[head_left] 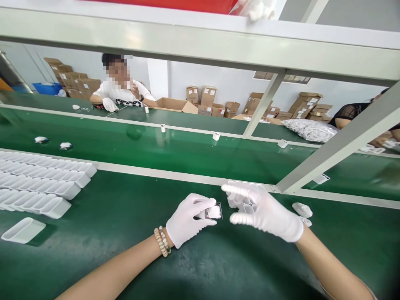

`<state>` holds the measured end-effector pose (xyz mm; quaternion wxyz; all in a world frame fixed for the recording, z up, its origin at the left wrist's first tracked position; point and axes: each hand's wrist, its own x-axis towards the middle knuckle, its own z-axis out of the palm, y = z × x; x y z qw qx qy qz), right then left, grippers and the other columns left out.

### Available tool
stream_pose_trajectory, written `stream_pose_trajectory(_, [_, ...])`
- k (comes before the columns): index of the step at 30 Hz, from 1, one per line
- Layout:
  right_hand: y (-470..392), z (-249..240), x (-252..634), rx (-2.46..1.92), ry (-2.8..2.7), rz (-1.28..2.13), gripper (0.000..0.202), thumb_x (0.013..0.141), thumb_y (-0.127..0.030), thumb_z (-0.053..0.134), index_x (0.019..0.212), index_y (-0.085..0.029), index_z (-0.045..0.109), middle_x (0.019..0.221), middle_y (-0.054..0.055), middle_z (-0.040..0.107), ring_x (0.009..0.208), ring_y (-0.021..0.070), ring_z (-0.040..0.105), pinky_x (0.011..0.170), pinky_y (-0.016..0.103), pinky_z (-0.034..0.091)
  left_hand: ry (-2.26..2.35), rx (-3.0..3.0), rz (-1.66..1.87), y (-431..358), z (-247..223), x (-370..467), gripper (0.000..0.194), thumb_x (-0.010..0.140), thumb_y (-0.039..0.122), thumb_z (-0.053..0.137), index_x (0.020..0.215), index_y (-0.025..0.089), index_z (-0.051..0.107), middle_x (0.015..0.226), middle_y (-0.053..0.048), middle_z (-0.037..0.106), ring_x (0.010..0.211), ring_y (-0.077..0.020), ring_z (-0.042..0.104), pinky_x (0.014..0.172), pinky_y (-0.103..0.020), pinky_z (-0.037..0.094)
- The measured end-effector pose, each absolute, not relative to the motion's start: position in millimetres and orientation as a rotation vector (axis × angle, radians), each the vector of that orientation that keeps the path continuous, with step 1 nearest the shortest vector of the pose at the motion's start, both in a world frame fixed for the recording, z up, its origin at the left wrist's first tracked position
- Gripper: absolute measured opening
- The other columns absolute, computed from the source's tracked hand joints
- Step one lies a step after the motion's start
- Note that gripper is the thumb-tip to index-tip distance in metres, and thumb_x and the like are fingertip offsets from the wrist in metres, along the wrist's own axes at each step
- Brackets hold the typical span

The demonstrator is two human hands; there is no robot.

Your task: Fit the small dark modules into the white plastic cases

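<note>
My left hand (191,218), in a white glove, has its thumb and fingers closed round a small part (214,211) with a white body and a dark, shiny edge at its right end. To the right of it, my right hand (262,212), gloved as well, hangs open with thumb and forefinger spread apart. Between those fingers I see nothing held. Just behind the right hand stands a cluster of white tube-like cases (234,200), partly hidden by it. A crumpled white piece (302,209) lies on the green table right of my wrist.
Rows of white oblong cups (37,183) stand at the left, with one single cup (24,230) nearer me. Beyond a rail, small white parts (216,136) sit along the green conveyor (140,143). A slanted metal post (337,141) rises at right. Two people sit across.
</note>
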<state>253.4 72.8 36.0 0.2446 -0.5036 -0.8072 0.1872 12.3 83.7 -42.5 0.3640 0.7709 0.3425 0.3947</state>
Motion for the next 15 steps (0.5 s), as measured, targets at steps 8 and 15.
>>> stream_pose_trajectory(8, [55, 9, 214, -1.034, -2.218, 0.394, 0.045, 0.095, -0.031, 0.055, 0.138, -0.025, 0.047, 0.102, 0.007, 0.071, 0.081, 0.0183, 0.069, 0.073, 0.035, 0.062, 0.808, 2.068, 1.114, 85, -39, 11, 0.044, 0.076, 0.018, 0.078, 0.116, 0.029, 0.065, 0.107, -0.004, 0.063, 0.089, -0.0186, 0.064, 0.079, -0.034, 0.06])
stream_pose_trajectory(15, [51, 16, 210, -1.11, -2.304, 0.365, 0.023, 0.097, -0.028, 0.05, 0.118, -0.021, 0.057, 0.092, 0.007, 0.07, 0.075, 0.0182, 0.067, 0.066, 0.032, 0.06, 0.833, 2.11, 1.118, 85, -43, 11, 0.053, 0.078, 0.021, 0.077, 0.126, 0.031, 0.058, 0.103, -0.004, 0.066, 0.09, -0.021, 0.065, 0.079, -0.039, 0.058])
